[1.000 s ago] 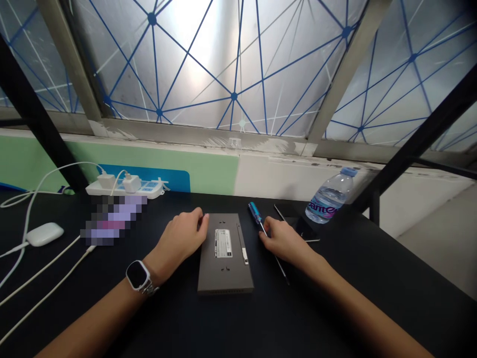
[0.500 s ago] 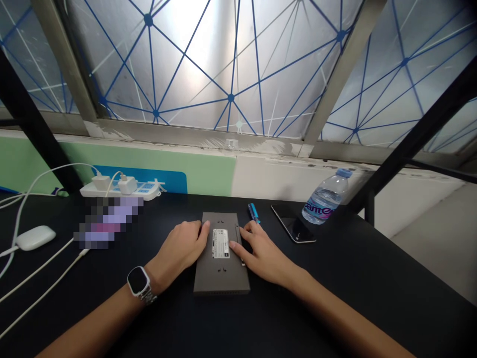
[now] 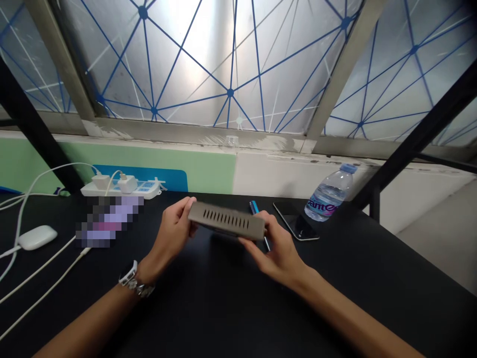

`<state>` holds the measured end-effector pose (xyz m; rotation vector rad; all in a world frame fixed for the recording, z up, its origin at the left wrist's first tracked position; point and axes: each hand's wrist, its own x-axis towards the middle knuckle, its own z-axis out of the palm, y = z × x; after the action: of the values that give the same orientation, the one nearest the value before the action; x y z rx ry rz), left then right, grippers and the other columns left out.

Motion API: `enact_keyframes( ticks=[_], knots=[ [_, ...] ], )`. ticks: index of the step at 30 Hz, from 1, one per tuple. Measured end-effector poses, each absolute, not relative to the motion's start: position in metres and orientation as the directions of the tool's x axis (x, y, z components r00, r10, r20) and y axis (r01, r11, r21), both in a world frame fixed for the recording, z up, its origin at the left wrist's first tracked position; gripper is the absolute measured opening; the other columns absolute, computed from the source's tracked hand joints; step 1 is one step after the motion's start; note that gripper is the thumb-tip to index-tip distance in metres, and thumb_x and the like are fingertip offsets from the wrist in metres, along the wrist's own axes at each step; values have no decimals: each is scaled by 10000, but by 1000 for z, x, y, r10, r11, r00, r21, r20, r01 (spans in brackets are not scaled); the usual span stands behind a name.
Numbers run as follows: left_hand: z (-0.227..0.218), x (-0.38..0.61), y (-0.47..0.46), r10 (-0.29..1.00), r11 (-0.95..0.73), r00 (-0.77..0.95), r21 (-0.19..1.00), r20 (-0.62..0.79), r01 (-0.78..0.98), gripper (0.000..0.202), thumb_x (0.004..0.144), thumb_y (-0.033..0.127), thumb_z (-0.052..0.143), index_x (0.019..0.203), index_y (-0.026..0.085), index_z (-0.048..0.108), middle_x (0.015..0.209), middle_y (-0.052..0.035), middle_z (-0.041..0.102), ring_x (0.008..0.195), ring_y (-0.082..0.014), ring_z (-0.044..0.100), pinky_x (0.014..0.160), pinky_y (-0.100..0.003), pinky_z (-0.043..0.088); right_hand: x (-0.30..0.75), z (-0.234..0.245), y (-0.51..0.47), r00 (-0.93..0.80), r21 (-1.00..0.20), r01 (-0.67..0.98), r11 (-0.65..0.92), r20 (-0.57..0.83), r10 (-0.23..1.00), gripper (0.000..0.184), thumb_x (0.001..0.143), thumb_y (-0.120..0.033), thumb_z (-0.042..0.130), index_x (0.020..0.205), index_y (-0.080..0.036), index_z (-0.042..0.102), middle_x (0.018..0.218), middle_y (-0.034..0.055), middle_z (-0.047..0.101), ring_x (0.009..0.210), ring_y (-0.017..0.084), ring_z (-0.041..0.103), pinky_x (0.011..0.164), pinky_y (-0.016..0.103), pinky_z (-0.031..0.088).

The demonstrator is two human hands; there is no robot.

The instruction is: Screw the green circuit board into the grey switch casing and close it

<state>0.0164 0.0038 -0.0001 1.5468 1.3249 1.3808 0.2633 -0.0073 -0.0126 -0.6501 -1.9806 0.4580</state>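
Both my hands hold a flat grey metal box [image 3: 226, 219] lifted off the black table [image 3: 223, 308], its slotted vent side turned toward me. My left hand [image 3: 173, 232] grips its left end, thumb on top and fingers wrapped behind. My right hand [image 3: 278, 251] grips its right end from below. A watch sits on my left wrist. Behind the box, a blue-handled screwdriver [image 3: 256, 211] lies on the table, partly hidden by my right hand.
A dark phone [image 3: 296, 223] and a water bottle [image 3: 330, 194] lie at the right rear. A white power strip [image 3: 122, 187] with chargers sits by the wall at left. White cables [image 3: 44, 276] and a white oval device [image 3: 37, 237] are at the far left. A blurred patch [image 3: 110, 220] is near the strip.
The grey box lay flat under my hands; now both hands have lifted it off the table and tipped it on edge toward me. My right hand moved from the screwdriver onto the box.
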Motion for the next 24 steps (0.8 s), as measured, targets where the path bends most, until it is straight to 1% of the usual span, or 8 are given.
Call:
enact_keyframes(
  ticks=[4, 6, 12, 15, 17, 19, 20, 24],
  knots=[
    [0, 17, 9, 948, 233, 198, 967, -250, 107, 546, 904, 679, 498, 827, 158, 643, 605, -24, 631, 512, -175, 601, 481, -263, 467, 272, -18, 0, -522, -333, 155, 930, 772, 363, 478, 838, -67, 641, 1239, -247, 454, 1266, 150, 589, 1308, 325, 574, 1052, 544, 521],
    [-1, 17, 8, 844, 391, 396, 920, -361, 5, 607, 914, 691, 472, 1077, 143, 677, 785, -79, 722, 664, -222, 683, 567, -301, 530, 274, -22, 2, -571, -273, 172, 946, 755, 322, 446, 854, -46, 619, 1203, -253, 434, 1299, 155, 568, 1398, 327, 498, 1070, 540, 509],
    [-7, 11, 7, 842, 338, 504, 916, -193, -215, 496, 921, 344, 633, 1371, 152, 555, 1141, -143, 721, 955, -251, 707, 641, -285, 563, 266, -28, 3, -497, -303, 455, 837, 694, 521, 388, 849, -47, 596, 1162, -233, 461, 1481, 205, 382, 1449, 341, 411, 1053, 511, 516],
    [-13, 10, 10, 869, 248, 478, 947, -124, -206, 541, 915, 341, 672, 1407, 174, 520, 1200, -151, 701, 948, -244, 706, 670, -300, 582, 266, -28, 8, -314, -442, 569, 693, 662, 680, 519, 852, -102, 618, 1322, -239, 445, 1451, 195, 416, 1292, 319, 546, 936, 468, 567],
    [-17, 13, 11, 889, 199, 447, 962, -97, -186, 564, 913, 350, 684, 1421, 183, 505, 1228, -157, 690, 947, -248, 709, 676, -311, 587, 268, -27, 12, -240, -589, 538, 603, 580, 779, 508, 897, -178, 610, 1367, -232, 423, 1250, 150, 585, 1039, 255, 654, 772, 388, 581],
    [-18, 17, 10, 905, 164, 419, 969, -74, -183, 565, 913, 360, 687, 1418, 178, 510, 1262, -163, 677, 982, -265, 708, 699, -325, 590, 270, -26, 13, -247, -729, 478, 490, 424, 871, 316, 979, -297, 546, 1279, -215, 491, 937, 62, 673, 744, 185, 649, 625, 318, 528],
    [-18, 19, 10, 912, 152, 404, 970, -64, -190, 560, 913, 366, 688, 1411, 174, 517, 1278, -165, 670, 1009, -275, 704, 714, -332, 591, 271, -25, 13, -274, -784, 450, 428, 336, 901, 233, 1013, -366, 496, 1178, -208, 542, 804, 23, 660, 625, 156, 611, 573, 295, 495],
    [-16, 23, 7, 935, 131, 350, 967, -47, -220, 563, 900, 393, 711, 1389, 174, 537, 1323, -164, 656, 1085, -304, 688, 748, -346, 591, 269, -18, 7, -382, -895, 370, 251, 100, 919, 390, 1010, -560, 445, 910, -200, 558, 626, -33, 593, 423, 102, 524, 445, 245, 413]
  ],
)
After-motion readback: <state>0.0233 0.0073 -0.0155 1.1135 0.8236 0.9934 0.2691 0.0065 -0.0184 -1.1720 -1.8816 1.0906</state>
